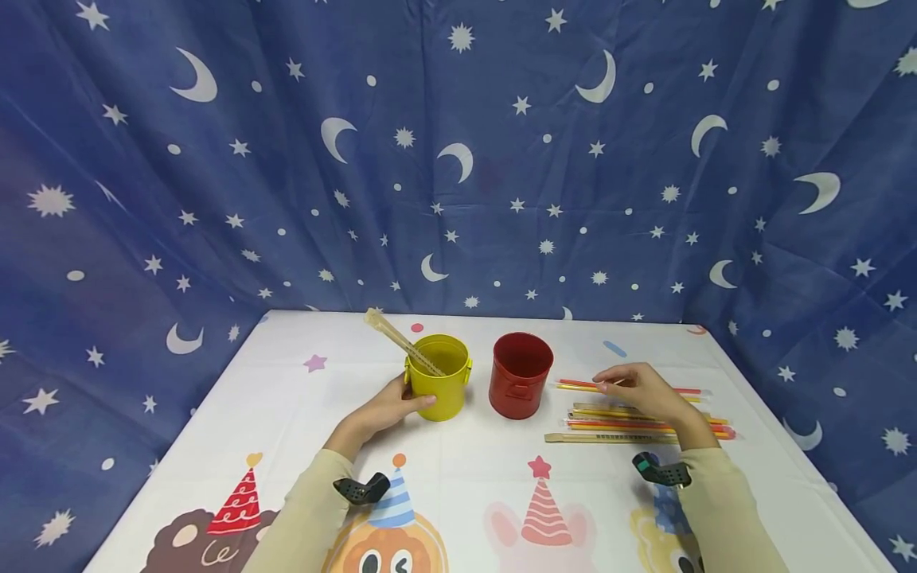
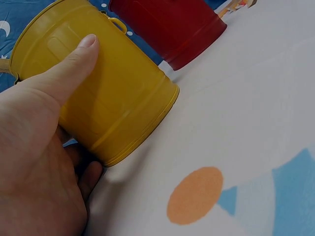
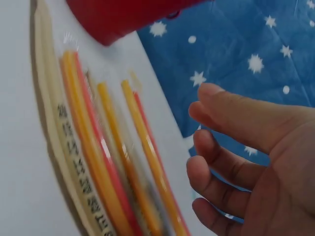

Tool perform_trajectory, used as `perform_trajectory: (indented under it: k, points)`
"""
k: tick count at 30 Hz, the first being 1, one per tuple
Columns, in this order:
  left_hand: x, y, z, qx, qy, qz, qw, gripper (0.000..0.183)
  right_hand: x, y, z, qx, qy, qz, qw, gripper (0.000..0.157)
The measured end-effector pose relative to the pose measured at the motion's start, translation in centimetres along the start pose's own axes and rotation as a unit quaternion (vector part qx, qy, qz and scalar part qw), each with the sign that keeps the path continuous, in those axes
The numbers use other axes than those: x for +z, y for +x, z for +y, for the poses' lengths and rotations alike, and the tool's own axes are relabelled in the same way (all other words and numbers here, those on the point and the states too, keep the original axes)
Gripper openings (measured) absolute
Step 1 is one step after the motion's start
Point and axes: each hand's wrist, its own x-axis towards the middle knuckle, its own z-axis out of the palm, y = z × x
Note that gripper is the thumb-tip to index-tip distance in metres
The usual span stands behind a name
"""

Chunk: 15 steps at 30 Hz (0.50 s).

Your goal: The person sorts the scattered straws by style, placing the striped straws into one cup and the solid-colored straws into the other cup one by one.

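Observation:
My left hand [image 1: 387, 404] grips a small yellow bucket [image 1: 442, 396], thumb across its near side and the other fingers partly hidden behind it. Leaning out of that bucket towards the back left is a pair of chopsticks in a paper wrapper [image 1: 390, 332]. Over at the right, my right hand [image 1: 648, 390] hovers near red and yellow sticks in clear plastic [image 1: 576, 383]. Its fingers are loosely bent, and the right wrist view shows nothing between them. More plastic-wrapped sticks [image 3: 83, 108] lie alongside, beside another paper-wrapped pair of chopsticks [image 1: 587, 438].
A red bucket [image 1: 517, 390] stands upright between the yellow one and the sticks. The white tablecloth [image 1: 473, 493] carries printed cartoon animals in party hats. Behind the table hangs a blue curtain [image 1: 501, 175] with moons and stars.

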Motion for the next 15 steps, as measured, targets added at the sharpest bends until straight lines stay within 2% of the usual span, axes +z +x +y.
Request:
perform_trajectory:
  k: [8,15]
  points:
    - [-0.1,0.0,0.0,0.001,0.003,0.004,1.0,0.089,-0.1,0.0,2.7,0.006,-0.004,-0.002,1.0,0.025]
    - [-0.1,-0.1,0.2,0.001,0.009,0.0,1.0,0.09,-0.2,-0.4,3.3,0.056,-0.032,-0.018,0.998,0.016]
